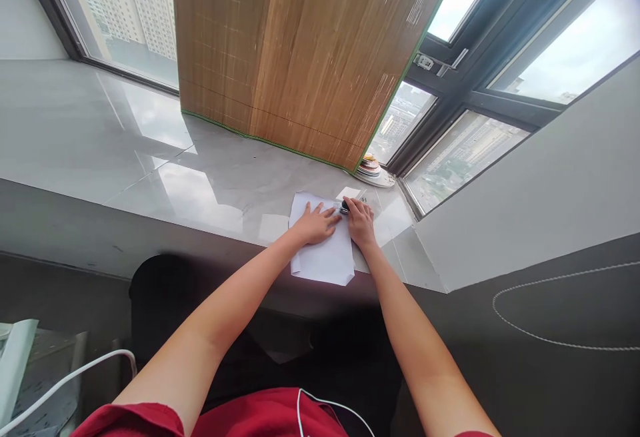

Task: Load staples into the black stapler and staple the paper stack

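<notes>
White sheets of paper (325, 260) lie on the grey stone sill, with the near edge reaching past the sill's front. My left hand (315, 224) rests flat on the paper, its fingers spread. At the paper's upper right edge, my right hand (360, 220) is closed round a small black and silver stapler (345, 207). Most of the stapler is hidden by the fingers. A small white piece (349, 192) lies just behind it, partly covered.
A bamboo blind (305, 57) with green edging hangs down behind the sill (225, 150). In the far right corner, a stack of plates or discs (369, 167) stands by the window frame (470, 90). A white cable (75, 377) runs at lower left.
</notes>
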Available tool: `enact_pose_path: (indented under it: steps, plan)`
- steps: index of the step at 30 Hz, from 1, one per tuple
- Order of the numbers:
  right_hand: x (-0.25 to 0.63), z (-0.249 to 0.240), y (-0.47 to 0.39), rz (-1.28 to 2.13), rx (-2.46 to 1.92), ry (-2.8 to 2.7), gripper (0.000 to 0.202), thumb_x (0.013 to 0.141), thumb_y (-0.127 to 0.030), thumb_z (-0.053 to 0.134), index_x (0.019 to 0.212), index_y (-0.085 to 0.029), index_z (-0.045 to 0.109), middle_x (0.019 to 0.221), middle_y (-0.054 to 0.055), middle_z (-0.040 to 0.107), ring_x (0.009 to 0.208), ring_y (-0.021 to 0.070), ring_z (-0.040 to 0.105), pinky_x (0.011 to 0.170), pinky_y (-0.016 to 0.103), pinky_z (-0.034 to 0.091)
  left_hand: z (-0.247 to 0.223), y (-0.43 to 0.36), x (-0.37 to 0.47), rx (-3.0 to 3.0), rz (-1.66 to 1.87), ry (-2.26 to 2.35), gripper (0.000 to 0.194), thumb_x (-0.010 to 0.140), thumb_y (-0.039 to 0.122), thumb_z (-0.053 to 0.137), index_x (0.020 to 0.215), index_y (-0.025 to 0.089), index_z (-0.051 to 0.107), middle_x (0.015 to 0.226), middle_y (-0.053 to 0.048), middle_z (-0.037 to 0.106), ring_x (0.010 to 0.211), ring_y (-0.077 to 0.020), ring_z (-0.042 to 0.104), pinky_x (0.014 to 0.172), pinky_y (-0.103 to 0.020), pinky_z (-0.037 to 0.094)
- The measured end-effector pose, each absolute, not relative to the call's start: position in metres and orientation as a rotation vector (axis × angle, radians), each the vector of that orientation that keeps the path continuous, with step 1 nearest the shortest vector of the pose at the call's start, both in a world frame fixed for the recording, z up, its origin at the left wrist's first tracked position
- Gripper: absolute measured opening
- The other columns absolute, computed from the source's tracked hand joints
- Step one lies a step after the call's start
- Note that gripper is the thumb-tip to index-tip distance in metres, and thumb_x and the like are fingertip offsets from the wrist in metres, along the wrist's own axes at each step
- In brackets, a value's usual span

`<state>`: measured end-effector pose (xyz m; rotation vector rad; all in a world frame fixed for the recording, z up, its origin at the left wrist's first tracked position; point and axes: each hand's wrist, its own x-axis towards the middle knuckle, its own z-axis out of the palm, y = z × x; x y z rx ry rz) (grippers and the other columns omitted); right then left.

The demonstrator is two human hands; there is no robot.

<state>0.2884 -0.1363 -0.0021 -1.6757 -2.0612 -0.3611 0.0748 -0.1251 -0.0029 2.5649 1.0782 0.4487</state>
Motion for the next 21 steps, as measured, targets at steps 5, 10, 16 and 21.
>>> enact_pose_path:
  steps: [5, 10, 16, 21]
  plan:
    - [0.2894, -0.0031, -0.1356, -0.345, -1.653, -2.013, 0.059, 0.105, -0.018, 0.036, 0.160, -0.030, 0.051, 0.149, 0.010, 0.061, 0.136, 0.0287, 0.053, 0.118, 0.051, 0.037, -0.0045, -0.1247, 0.0745, 2.544, 0.482, 1.080, 0.055, 0.104, 0.045, 0.047, 0.159, 0.040, 0.054, 0.175, -0.003, 0.038, 0.162, -0.0454, 0.025, 0.127, -0.079, 0.005]
    - [0.2868, -0.0010, -0.1381, -0.330, -1.659, -2.019, 0.056, 0.106, -0.020, 0.034, 0.159, -0.028, 0.053, 0.147, 0.010, 0.062, 0.135, 0.0288, 0.054, 0.119, 0.051, 0.035, -0.0038, -0.1264, 0.0745, 2.559, 0.450, 1.097, 0.056, 0.105, 0.045, 0.045, 0.160, 0.037, 0.053, 0.176, -0.004, 0.036, 0.162, -0.0462, 0.024, 0.125, -0.080, 0.005]
    - [0.2854, -0.0005, -0.1389, -0.369, -1.650, -2.056, 0.055, 0.107, -0.021, 0.034, 0.158, -0.029, 0.054, 0.145, 0.010, 0.063, 0.135, 0.0292, 0.053, 0.118, 0.050, 0.036, -0.0021, -0.1267, 0.0746, 2.547, 0.432, 1.112, 0.056, 0.105, 0.045, 0.045, 0.160, 0.039, 0.051, 0.176, -0.003, 0.035, 0.163, -0.0455, 0.022, 0.126, -0.080, 0.004]
    - [0.2847, 0.0003, -0.1386, -0.362, -1.658, -2.053, 0.054, 0.109, -0.022, 0.032, 0.158, -0.028, 0.054, 0.146, 0.011, 0.063, 0.135, 0.0292, 0.052, 0.114, 0.047, 0.037, 0.0013, -0.1278, 0.0753, 2.581, 0.383, 1.119, 0.058, 0.106, 0.044, 0.042, 0.163, 0.036, 0.049, 0.177, -0.006, 0.033, 0.163, -0.0467, 0.022, 0.124, -0.082, 0.005]
